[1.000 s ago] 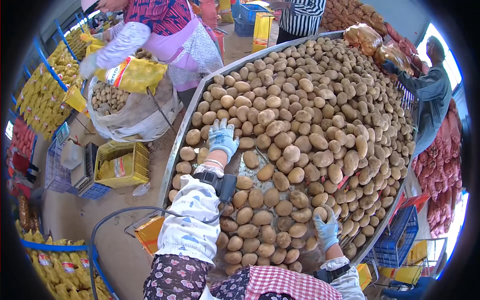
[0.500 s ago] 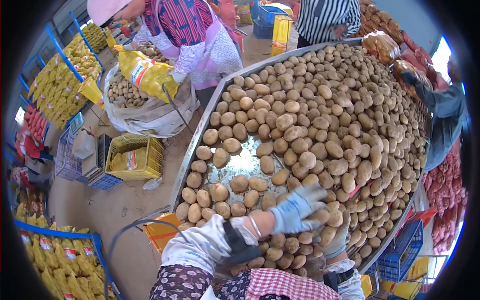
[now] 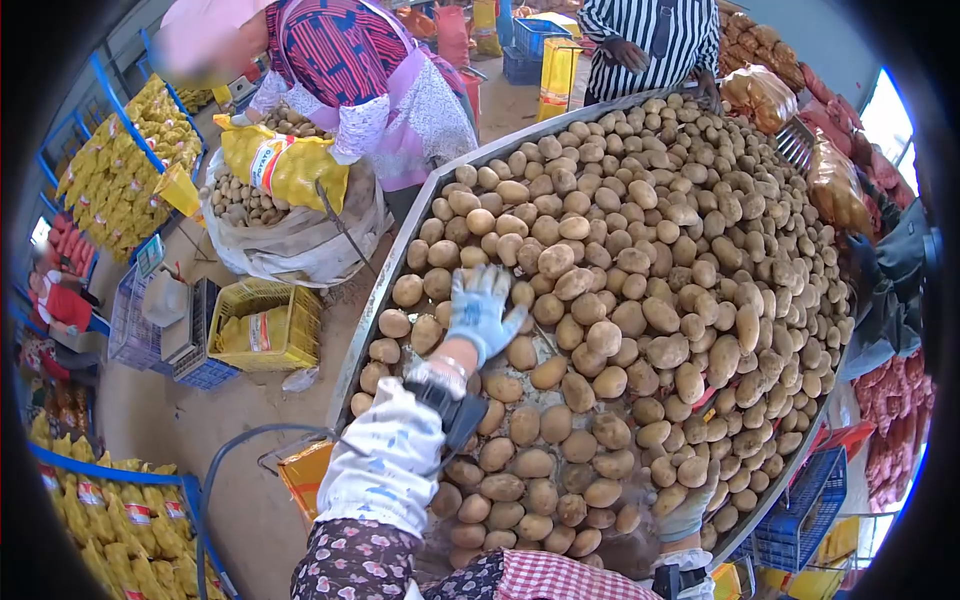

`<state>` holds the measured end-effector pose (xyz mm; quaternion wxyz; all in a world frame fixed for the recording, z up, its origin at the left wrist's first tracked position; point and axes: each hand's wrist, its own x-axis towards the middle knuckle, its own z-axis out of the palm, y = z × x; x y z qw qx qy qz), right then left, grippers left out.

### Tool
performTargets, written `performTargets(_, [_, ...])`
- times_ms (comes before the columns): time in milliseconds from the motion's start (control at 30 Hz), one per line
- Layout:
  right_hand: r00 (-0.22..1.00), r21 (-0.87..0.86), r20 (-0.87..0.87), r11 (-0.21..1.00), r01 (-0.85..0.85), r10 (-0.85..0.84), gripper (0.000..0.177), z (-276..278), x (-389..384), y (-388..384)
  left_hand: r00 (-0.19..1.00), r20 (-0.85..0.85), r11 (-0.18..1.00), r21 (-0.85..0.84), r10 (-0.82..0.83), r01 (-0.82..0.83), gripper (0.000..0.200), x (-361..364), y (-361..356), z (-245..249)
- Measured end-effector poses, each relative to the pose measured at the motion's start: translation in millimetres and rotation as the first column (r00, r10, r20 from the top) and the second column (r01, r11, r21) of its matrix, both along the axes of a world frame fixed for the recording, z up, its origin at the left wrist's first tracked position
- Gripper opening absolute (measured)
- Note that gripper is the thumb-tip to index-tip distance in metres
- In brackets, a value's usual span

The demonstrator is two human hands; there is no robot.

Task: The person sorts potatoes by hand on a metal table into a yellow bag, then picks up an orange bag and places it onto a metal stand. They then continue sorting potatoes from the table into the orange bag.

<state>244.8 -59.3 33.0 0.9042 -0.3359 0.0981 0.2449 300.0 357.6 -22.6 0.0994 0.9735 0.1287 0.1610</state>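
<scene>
My left hand [image 3: 482,312], in a light blue and grey work glove, rests palm down on potatoes near the left side of a metal-rimmed sorting table [image 3: 372,290]. Its fingers are spread forward, the thumb out to the right. My right hand [image 3: 686,514], gloved too, lies low against the potatoes at the near right, fingers stretched forward and partly smeared. Loose potatoes [image 3: 660,285] cover most of the table and heap up to the right. Several potatoes [image 3: 533,463] lie between my two arms, with bits of metal surface showing among them.
Across on the left, a person [image 3: 345,60] handles a yellow potato bag [image 3: 285,165] over a large white sack [image 3: 300,245]. A person in stripes [image 3: 650,45] stands at the far edge. A yellow crate [image 3: 265,325] is on the floor at left, a blue crate [image 3: 805,500] at right.
My left hand has swung forward and left, from near my right hand to the left side. Potatoes now cover much of the bare metal patch. My right hand has drawn slightly back.
</scene>
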Motion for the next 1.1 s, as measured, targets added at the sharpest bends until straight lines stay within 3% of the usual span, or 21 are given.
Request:
performTargets(33, [1.000, -0.023, -0.014, 1.000, -0.012, 0.012, 0.063, 5, 2, 5, 0.999, -0.014, 0.998, 0.029, -0.052, 0.053, 0.066, -17, -12, 5])
performTargets(67, [0.999, -0.048, -0.029, 0.998, -0.027, 0.026, 0.065, 10, 5, 10, 0.992, 0.060, 0.986, 0.136, -0.108, 0.099, 0.047, -37, -18, 22])
performTargets(133, [0.996, -0.101, -0.070, 0.993, -0.057, 0.050, 0.069, 15, 4, 18, 0.992, -0.076, 0.980, -0.178, -0.099, 0.084, 0.028, -38, -5, 31])
performTargets(167, [0.994, -0.131, -0.093, 0.989, -0.072, 0.060, 0.070, 16, 3, 20, 0.939, 0.343, 0.998, -0.057, -0.017, 0.039, 0.024, -30, 4, 24])
performTargets(200, [0.993, -0.135, -0.098, 0.988, -0.075, 0.063, 0.070, 14, 3, 19, 0.937, 0.328, 0.991, -0.091, 0.121, -0.096, 0.021, -19, 18, 18])
performTargets(267, [0.986, -0.042, -0.042, 0.986, -0.160, 0.159, 0.070, 13, 7, 15, 0.923, 0.366, 0.991, -0.104, 0.118, -0.086, 0.031, 10, 47, 24])
performTargets(333, [0.986, -0.056, -0.038, 0.985, -0.166, 0.164, 0.070, 21, 7, 24, 0.979, 0.010, 0.978, -0.048, 0.204, -0.204, 0.043, 39, 67, 11])
performTargets(400, [0.985, -0.070, -0.047, 0.983, -0.167, 0.164, 0.070, 22, 8, 22, 0.917, -0.264, 0.935, -0.111, 0.299, -0.337, 0.045, 60, 64, 35])
performTargets(500, [0.967, 0.023, -0.111, 0.973, -0.229, 0.230, 0.071, 12, 5, 11, 0.836, -0.409, 0.887, -0.120, 0.366, -0.447, 0.043, 82, 61, 54])
performTargets(600, [0.978, -0.147, -0.059, 0.967, -0.209, 0.202, 0.084, 6, 9, 13, 0.803, -0.511, 0.926, -0.033, 0.308, -0.377, 0.042, 87, 78, 55])
performTargets(667, [0.983, -0.175, -0.100, 0.970, -0.169, 0.153, 0.086, 13, 9, 18, 0.829, -0.475, 0.946, 0.018, 0.294, -0.325, 0.042, 81, 79, 49])
performTargets(733, [0.984, -0.208, -0.143, 0.969, -0.135, 0.106, 0.089, 14, 7, 20, 0.847, -0.508, 0.977, -0.043, 0.161, -0.211, 0.042, 74, 79, 43])
performTargets(867, [0.987, -0.235, -0.147, 0.966, -0.105, 0.072, 0.087, 16, 7, 24, 0.895, -0.435, 0.985, -0.085, 0.099, -0.151, 0.046, 64, 80, 44])
performTargets(900, [0.986, -0.240, -0.160, 0.967, -0.085, 0.047, 0.086, 13, 7, 22, 0.922, -0.373, 0.965, -0.190, 0.101, -0.182, 0.044, 59, 79, 47])
performTargets(933, [0.985, -0.242, -0.170, 0.968, -0.059, 0.017, 0.084, 11, 7, 21, 0.925, -0.365, 0.965, -0.188, 0.103, -0.182, 0.044, 52, 80, 43])
performTargets(967, [0.987, -0.238, -0.163, 0.970, -0.053, 0.014, 0.084, 10, 8, 20, 0.991, -0.083, 0.843, -0.521, 0.104, -0.132, 0.043, 41, 84, 35])
performTargets(1000, [0.986, -0.214, -0.168, 0.976, -0.049, 0.013, 0.083, 9, 8, 19, 0.964, 0.188, 0.637, -0.770, 0.189, 0.026, 0.043, 30, 88, 26])
performTargets(1033, [0.984, -0.189, -0.176, 0.981, -0.046, 0.013, 0.081, 7, 7, 18, 0.952, 0.250, 0.821, -0.571, 0.177, -0.003, 0.043, 17, 86, 26])
performTargets(1100, [0.986, -0.150, -0.159, 0.985, -0.084, 0.059, 0.078, -1, 8, 10, 0.995, -0.093, 0.915, -0.398, 0.027, -0.062, 0.042, -13, 63, 45])
